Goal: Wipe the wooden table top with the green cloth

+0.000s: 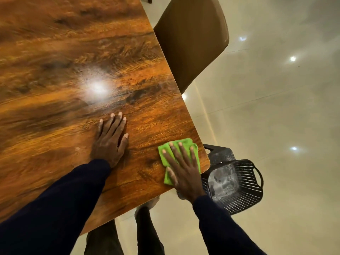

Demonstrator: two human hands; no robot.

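The glossy wooden table top (60, 74) fills the left and centre of the head view. A folded green cloth (185, 144) lies flat on its near right corner. My right hand (182, 170) presses on the cloth with straight, spread fingers, covering most of it. My left hand (110, 138) rests flat on the bare wood to the left of the cloth, fingers straight and pointing away from me. Both arms wear dark sleeves.
A brown chair (193, 37) stands against the table's right edge. A black perforated basket (244, 188) sits on the tiled floor just beyond the table corner, beside my right hand. A ceiling light glares on the wood (97, 87). My legs show below the table edge.
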